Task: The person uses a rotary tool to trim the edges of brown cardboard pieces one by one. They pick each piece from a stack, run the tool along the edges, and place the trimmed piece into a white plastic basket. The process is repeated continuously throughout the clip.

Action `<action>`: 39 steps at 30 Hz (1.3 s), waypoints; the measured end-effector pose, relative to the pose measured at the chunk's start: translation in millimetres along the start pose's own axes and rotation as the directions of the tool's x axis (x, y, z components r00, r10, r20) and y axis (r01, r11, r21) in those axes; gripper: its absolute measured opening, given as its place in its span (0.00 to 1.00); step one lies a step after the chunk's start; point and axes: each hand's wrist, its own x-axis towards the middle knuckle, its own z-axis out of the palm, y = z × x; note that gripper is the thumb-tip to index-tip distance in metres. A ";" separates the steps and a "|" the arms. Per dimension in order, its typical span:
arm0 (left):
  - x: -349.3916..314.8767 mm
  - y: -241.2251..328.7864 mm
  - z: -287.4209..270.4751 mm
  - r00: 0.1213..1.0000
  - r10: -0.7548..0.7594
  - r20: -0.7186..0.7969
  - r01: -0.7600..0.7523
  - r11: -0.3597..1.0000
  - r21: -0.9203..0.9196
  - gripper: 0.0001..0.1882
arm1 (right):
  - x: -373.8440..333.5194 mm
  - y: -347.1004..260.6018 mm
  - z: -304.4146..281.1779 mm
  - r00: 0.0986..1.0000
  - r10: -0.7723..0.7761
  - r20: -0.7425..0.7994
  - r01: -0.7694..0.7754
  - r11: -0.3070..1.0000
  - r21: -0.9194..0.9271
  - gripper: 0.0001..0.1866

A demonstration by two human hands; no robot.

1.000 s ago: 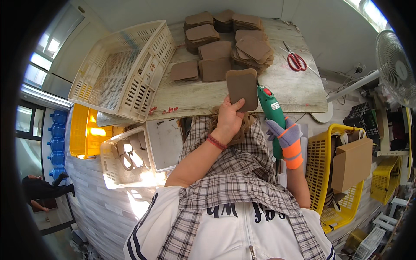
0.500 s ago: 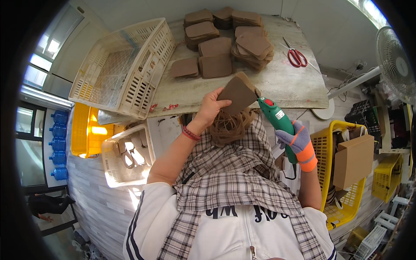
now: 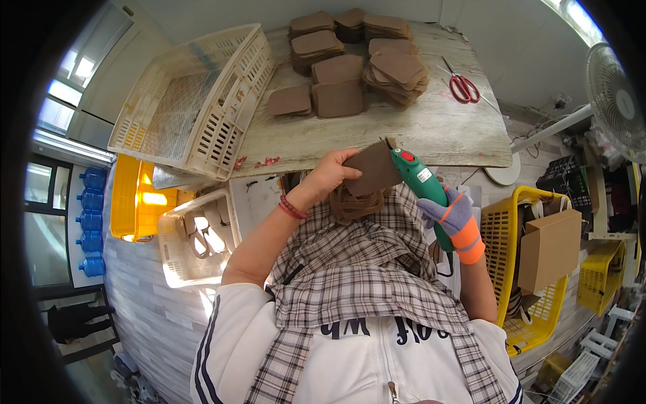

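My bare left hand (image 3: 331,173) pinches a flat brown rounded sheet (image 3: 374,168) by its left side, above my lap. In my gloved right hand (image 3: 452,214) is a green handheld electric cutter (image 3: 418,176) with a red switch. Its tip meets the sheet's upper right corner; the exact contact is too small to make out. Below the sheet, a tangle of thin brown strips (image 3: 355,205) rests on my plaid apron (image 3: 350,289). Across the far part of the table (image 3: 431,138), several stacks of similar brown pieces (image 3: 338,99) lie together.
Red-handled scissors (image 3: 464,89) lie at the table's right. A white crate (image 3: 225,124) stands on its left end. Beside me are a white basket (image 3: 176,266) on the left and a yellow basket (image 3: 494,250) with a cardboard box (image 3: 548,252) on the right. A fan (image 3: 616,101) stands far right.
The brown sheet has turned and dropped slightly in my left hand. My right hand has brought the cutter a little left, its tip now at the sheet's upper right corner.
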 end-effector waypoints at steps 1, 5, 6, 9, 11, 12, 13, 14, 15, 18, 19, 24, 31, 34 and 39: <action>-0.3 1.0 -2.7 1.000 0.030 0.003 -0.030 0.997 0.068 0.18 | -0.2 -0.8 0.5 1.000 0.004 0.002 -0.004 1.000 0.006 0.25; -1.7 9.6 -18.1 0.981 0.189 -0.047 -0.172 0.953 0.248 0.15 | -1.2 -0.9 -0.9 0.999 0.031 0.028 -0.031 1.000 0.002 0.24; -2.3 11.3 -20.9 0.968 0.240 -0.076 -0.211 0.939 0.273 0.14 | -1.3 0.1 -1.9 0.998 0.040 0.038 -0.040 0.999 -0.007 0.23; -1.9 3.5 -33.9 0.956 0.254 -0.149 -0.248 0.967 0.056 0.12 | -1.2 4.9 -2.1 0.996 0.053 0.078 -0.054 0.999 0.005 0.21; -1.3 4.4 -33.9 0.948 0.248 -0.199 -0.257 0.966 -0.022 0.12 | -1.4 7.1 -0.4 0.995 0.046 0.091 -0.048 0.999 0.016 0.21; -1.1 4.6 -34.2 0.944 0.243 -0.224 -0.263 0.963 -0.061 0.11 | -1.7 8.1 0.5 0.994 0.043 0.098 -0.045 0.999 0.022 0.20; -0.4 3.8 -35.5 0.944 0.243 -0.222 -0.262 0.963 -0.059 0.11 | -2.4 7.8 1.6 0.993 0.055 0.106 -0.058 0.998 0.027 0.20; 0.3 2.7 -37.0 0.945 0.243 -0.221 -0.262 0.963 -0.057 0.10 | -3.6 6.4 3.1 0.991 0.067 0.115 -0.071 0.997 0.032 0.20; 0.6 1.9 -38.4 0.945 0.244 -0.219 -0.261 0.964 -0.055 0.10 | -4.4 6.1 4.2 0.989 0.079 0.123 -0.084 0.996 0.037 0.20; -1.7 3.0 -40.4 0.956 0.241 -0.169 -0.246 0.969 -0.009 0.09 | -2.1 12.2 4.9 0.990 0.066 0.127 -0.066 0.998 -0.004 0.20; -2.7 4.3 -39.4 0.956 0.244 -0.161 -0.244 0.970 0.022 0.09 | -1.9 13.0 5.2 0.989 0.061 0.135 -0.061 0.998 -0.002 0.20; -6.5 7.3 -30.8 0.969 0.224 -0.102 -0.215 0.972 0.092 0.09 | -1.4 14.8 9.2 0.989 0.056 0.134 -0.052 0.998 -0.035 0.21; -7.4 3.4 -22.2 0.981 0.192 0.009 -0.189 0.955 0.230 0.17 | -0.4 11.5 16.2 0.988 0.043 0.148 -0.038 0.999 -0.037 0.22; -10.0 7.2 -19.0 0.984 0.170 0.060 -0.179 0.956 0.232 0.23 | 2.1 11.9 18.0 0.986 0.034 0.162 -0.029 0.999 -0.035 0.22; -16.2 17.8 -14.7 0.980 0.144 0.140 -0.181 0.935 0.306 0.32 | 11.0 2.9 27.5 0.979 0.027 0.201 -0.022 0.999 -0.025 0.22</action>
